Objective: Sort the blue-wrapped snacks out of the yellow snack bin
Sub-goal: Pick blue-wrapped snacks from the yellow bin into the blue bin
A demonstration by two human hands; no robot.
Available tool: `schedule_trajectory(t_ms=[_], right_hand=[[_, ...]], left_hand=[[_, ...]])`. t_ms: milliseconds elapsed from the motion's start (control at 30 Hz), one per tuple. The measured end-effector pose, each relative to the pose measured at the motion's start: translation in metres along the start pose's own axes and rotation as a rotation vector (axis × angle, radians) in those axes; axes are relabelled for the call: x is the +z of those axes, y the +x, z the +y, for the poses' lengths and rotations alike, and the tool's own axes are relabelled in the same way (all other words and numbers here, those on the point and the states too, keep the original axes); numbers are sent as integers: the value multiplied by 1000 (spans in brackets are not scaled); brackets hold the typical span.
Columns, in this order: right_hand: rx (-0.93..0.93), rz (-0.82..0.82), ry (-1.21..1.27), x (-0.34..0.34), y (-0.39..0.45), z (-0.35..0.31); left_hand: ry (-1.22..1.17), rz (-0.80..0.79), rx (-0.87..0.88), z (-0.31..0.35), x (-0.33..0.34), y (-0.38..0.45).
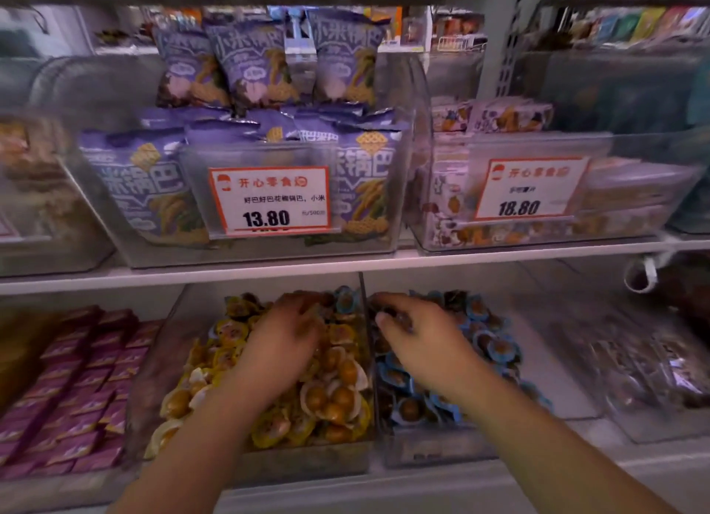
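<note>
**Lower shelf, yellow and blue snack bins: risks at the sorting stage**

Item 1. Yellow snack bin (269, 463): clear tub heaped with yellow-wrapped snacks (330, 402). One blue-wrapped snack (345, 300) lies at its back right corner, against the divider (365, 333).

Item 2. Blue bin (434, 448): adjoining tub on the right, filled with blue-wrapped pieces.

Item 3. Left hand (284, 340): palm down over the rear of the yellow heap, fingers (303, 302) curled into the pile. Blur hides whether they hold anything; cannot tell.

Item 4. Right hand (418, 340): over the blue bin, its fingers bent and pinched near a dark piece; the grip is unclear.

Risks, as judged:
- Raking the loose heap may bury the stray blue piece under yellow ones.
- Yellow pieces may be scooped along and carried across the divider.
- Snacks heaped near the front rim may spill off the shelf (345, 490) if the pile is pushed forward.
</note>
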State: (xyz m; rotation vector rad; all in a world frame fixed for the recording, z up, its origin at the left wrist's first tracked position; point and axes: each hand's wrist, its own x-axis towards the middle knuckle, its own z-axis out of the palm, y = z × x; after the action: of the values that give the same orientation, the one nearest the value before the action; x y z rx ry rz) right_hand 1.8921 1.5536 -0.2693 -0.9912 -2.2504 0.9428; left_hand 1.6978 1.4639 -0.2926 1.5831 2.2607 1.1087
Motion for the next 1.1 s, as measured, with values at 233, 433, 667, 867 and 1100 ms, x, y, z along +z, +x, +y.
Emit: schedule_trajectory(t_ms=[233,433,667,867,1100], right_hand=[[0,-59,227,22,9,-10],[64,49,223,12,17,7],[126,27,188,5,22,12],[148,19,186,5,23,14],[151,42,214,2,24,8]], left_hand=[[134,-408,-235,-18,24,90],[34,-431,-273,-34,54,109],[-72,-413,-192,-31,57,108],[-124,-435,-277,-27,52,112],[-386,-503,-291,-38,28,100]])
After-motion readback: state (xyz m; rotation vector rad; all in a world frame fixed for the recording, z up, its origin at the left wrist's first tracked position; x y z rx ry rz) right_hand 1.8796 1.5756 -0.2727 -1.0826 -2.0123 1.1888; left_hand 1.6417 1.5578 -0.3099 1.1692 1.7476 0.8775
